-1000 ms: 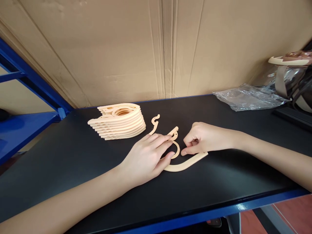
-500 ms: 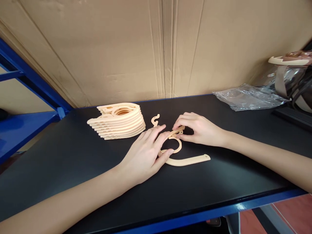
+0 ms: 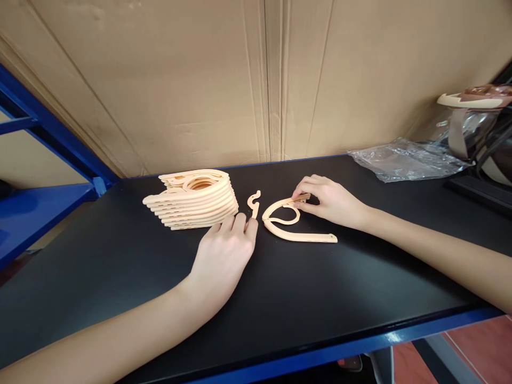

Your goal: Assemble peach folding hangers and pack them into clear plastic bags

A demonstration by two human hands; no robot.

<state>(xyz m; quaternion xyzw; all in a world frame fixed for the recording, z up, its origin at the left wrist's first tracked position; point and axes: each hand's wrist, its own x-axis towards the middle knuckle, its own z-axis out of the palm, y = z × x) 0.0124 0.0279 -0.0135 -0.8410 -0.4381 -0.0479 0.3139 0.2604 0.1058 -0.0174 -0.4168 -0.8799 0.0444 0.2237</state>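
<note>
Stack of hanger pieces (image 3: 194, 198) on tabletop (image 3: 320, 298), left rear. Hook piece (image 3: 253, 204) just right of it, curved hanger piece (image 3: 296, 232) right again. Left hand (image 3: 224, 256) flat before the hook, fingertips at its near end. Right hand (image 3: 330, 202) pinches the curved piece's far end. Plastic bag (image 3: 404, 159) far right rear, by the cardboard wall (image 3: 240, 80).

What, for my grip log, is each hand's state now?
Left hand: open, fingertips at the small hook piece.
Right hand: closed, pinching the hanger by its end.

Cardboard wall (image 3: 200, 80) — black table (image 3: 320, 298), blue shelving (image 3: 44, 197).
</note>
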